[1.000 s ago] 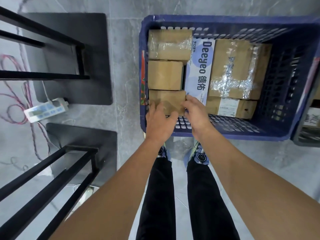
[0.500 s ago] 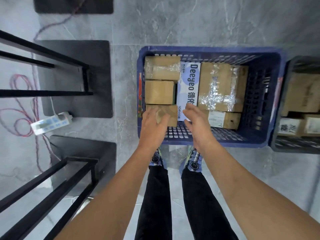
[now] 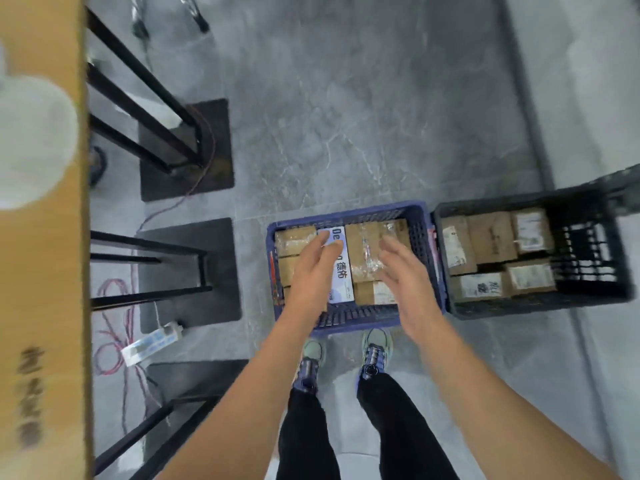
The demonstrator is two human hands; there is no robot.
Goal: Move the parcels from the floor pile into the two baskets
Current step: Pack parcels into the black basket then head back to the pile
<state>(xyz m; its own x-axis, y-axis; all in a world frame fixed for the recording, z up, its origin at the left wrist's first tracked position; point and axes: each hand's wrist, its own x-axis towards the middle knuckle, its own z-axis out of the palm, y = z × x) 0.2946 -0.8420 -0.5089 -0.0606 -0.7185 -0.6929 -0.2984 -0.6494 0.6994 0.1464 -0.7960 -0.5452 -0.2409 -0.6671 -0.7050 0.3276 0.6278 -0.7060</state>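
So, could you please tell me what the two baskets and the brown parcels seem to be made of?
The blue basket and the black basket look like moulded plastic, matte: slotted lattice walls. The brown parcels look like dull cardboard; the taped parcel carries glossy clear tape.

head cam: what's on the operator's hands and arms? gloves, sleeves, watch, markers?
Nothing worn that shows. The left hand and right hand are bare: no gloves, no rings visible. Both forearms are bare to the frame edge, with no sleeve, watch, band or marker. Below them are black trousers and pale green trainers with blue-purple parts. The blur could hide small items.
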